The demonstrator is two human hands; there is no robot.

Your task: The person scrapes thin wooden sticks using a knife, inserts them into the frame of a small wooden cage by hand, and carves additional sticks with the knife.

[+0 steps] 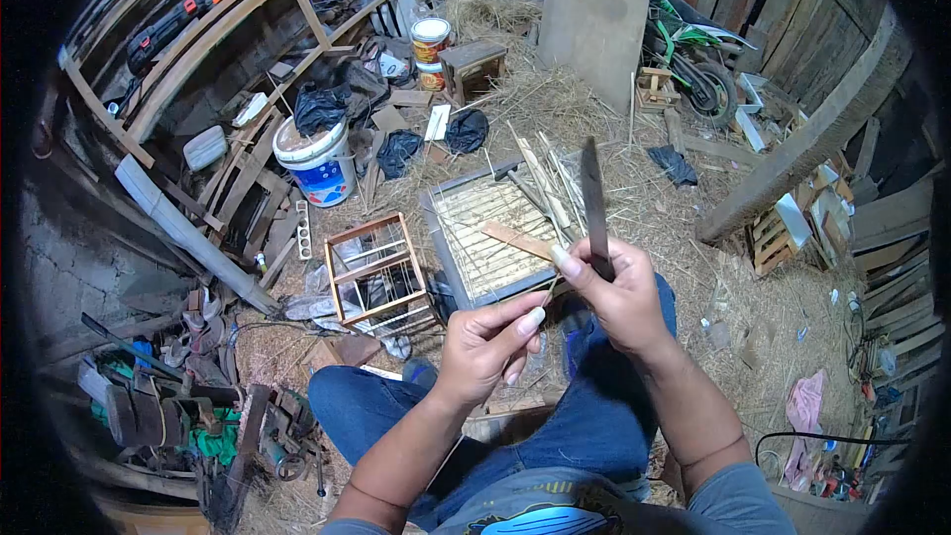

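Much dry straw covers the floor (783, 287) of a board-walled shed. One dark-edged slatted panel (446, 248) lies ahead of the seated person, with wooden sticks (540, 178) on it; a rectangular wooden frame (371, 269) stands to its left. A white bucket (319, 176) carries a black plastic bag (319, 109) at its rim. Left hand (495, 342): thumb and index finger pinched on a thin strip (552, 287), above the panel's near edge. Right hand (624, 297): closed around a dark blade (593, 198), its free end pointing away from the body.
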